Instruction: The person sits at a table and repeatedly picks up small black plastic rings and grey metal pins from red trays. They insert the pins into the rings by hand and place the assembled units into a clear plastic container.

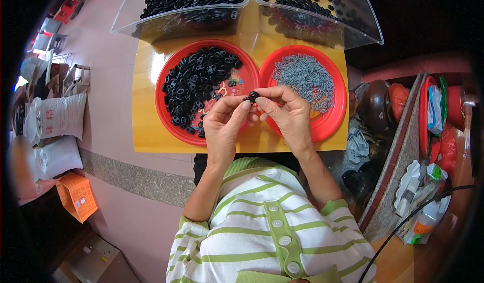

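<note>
Between the fingertips of both hands is a small black plastic piece (pixel 253 96), held over the gap between two red plates. My left hand (pixel 225 120) pinches it from one side, and my right hand (pixel 285 115) grips it from the other with thumb and fingers. Under and beyond the left hand lies a red plate (pixel 160 106) heaped with black oval plastic pieces (pixel 189 84) that have holes in them. Below the right hand, another red plate (pixel 340 101) holds a pile of grey screws (pixel 305 79). Whether a screw sits in the held piece is hidden by the fingers.
A yellow table (pixel 146 127) carries both plates. Along its far edge stand two clear plastic bins, the left bin (pixel 189 23) full of black pieces, the right bin (pixel 322 28) holding fewer. White sacks (pixel 60 116) and an orange basket (pixel 76 197) are on the floor at left.
</note>
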The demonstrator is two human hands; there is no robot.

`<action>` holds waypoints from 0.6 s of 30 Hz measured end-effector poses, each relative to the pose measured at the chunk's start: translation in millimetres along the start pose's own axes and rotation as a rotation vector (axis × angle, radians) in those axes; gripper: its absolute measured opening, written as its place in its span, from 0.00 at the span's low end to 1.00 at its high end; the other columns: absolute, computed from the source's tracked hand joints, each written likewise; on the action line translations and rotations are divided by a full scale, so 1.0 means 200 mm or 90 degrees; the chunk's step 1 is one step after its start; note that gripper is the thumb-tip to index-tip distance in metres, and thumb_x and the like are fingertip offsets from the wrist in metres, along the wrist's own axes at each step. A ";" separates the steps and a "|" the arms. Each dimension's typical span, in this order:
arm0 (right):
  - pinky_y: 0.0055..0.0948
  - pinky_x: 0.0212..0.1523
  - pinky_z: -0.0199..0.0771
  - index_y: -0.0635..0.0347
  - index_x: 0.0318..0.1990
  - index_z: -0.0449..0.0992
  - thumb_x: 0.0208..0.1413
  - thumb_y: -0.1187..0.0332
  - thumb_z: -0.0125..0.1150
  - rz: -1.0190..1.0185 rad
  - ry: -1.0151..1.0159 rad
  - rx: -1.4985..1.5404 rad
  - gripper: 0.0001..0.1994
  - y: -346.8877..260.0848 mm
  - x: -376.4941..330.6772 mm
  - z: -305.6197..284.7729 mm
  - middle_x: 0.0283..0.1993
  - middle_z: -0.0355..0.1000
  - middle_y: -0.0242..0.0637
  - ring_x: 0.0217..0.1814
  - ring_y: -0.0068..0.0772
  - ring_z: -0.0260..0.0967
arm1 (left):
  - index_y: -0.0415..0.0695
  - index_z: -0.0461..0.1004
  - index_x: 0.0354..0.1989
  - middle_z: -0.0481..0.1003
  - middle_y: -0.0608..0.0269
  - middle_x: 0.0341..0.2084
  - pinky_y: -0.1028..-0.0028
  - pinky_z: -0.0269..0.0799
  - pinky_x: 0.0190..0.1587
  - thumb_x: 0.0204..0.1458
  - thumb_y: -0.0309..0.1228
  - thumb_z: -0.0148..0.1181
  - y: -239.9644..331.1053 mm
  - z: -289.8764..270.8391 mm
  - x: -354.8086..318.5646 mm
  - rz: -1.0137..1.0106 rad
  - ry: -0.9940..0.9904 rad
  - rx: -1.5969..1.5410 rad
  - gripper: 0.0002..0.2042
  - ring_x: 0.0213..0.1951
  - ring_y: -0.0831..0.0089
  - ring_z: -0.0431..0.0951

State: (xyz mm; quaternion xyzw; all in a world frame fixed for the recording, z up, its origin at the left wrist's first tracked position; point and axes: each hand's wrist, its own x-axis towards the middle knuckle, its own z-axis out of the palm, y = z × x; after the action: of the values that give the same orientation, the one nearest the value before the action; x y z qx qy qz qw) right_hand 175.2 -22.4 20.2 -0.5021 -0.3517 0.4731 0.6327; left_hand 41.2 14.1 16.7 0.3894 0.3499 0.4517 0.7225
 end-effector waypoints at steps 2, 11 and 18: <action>0.14 0.30 0.72 0.64 0.42 0.75 0.56 0.74 0.59 -0.025 -0.011 -0.014 0.07 0.01 0.00 0.00 0.35 0.74 0.32 0.32 0.15 0.70 | 0.34 0.74 0.39 0.77 0.59 0.28 0.81 0.72 0.33 0.56 0.24 0.55 -0.01 -0.01 0.00 -0.008 0.005 0.004 0.06 0.29 0.79 0.76; 0.15 0.31 0.71 0.67 0.39 0.74 0.57 0.77 0.56 -0.033 0.030 0.069 0.05 0.04 -0.02 0.04 0.33 0.72 0.31 0.31 0.14 0.69 | 0.33 0.74 0.39 0.77 0.59 0.28 0.80 0.74 0.35 0.56 0.24 0.56 -0.05 0.02 0.00 0.003 0.033 -0.021 0.07 0.29 0.77 0.77; 0.18 0.31 0.71 0.64 0.41 0.75 0.50 0.79 0.61 -0.139 -0.029 -0.216 0.10 -0.03 0.01 0.01 0.34 0.71 0.32 0.30 0.17 0.69 | 0.36 0.74 0.35 0.77 0.59 0.29 0.79 0.75 0.36 0.56 0.26 0.55 -0.01 0.01 0.02 -0.046 0.004 -0.131 0.06 0.29 0.76 0.78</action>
State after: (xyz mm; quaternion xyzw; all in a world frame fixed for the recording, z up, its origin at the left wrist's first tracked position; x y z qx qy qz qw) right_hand 175.6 -19.6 27.3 -0.5496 -0.4926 0.3471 0.5786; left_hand 44.8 16.5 15.5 0.2992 0.3177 0.4597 0.7735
